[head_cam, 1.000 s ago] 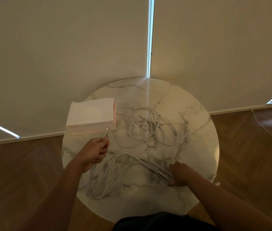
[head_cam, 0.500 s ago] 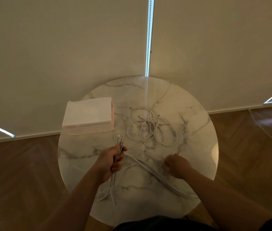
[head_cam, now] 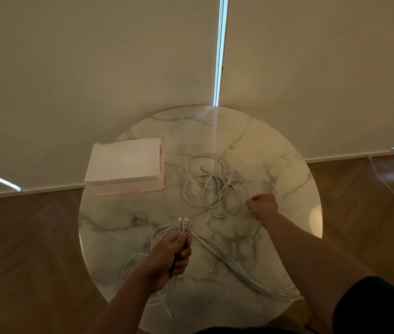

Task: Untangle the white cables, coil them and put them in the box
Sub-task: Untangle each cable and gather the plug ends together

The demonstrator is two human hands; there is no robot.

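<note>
A tangle of white cables point(head_cam: 211, 189) lies in loose loops at the middle of the round marble table point(head_cam: 119, 227). My left hand point(head_cam: 172, 255) grips a bundle of white cables point(head_cam: 229, 263) near their plug ends, which stick up above the fist; the rest of the bundle trails to the table's near right edge. My right hand point(head_cam: 262, 204) is at the right rim of the tangle, fingers curled and pinching a strand there. The pale pink box point(head_cam: 125, 167) with a white lid stands at the table's far left.
Cream roller blinds hang just behind the table. Wooden floor surrounds it on both sides. A thin white cord point(head_cam: 393, 196) runs along the floor at the right.
My left hand moved right and toward me with the cable bundle. My right hand let go of the bundle's trailing part and went up to the right side of the tangle.
</note>
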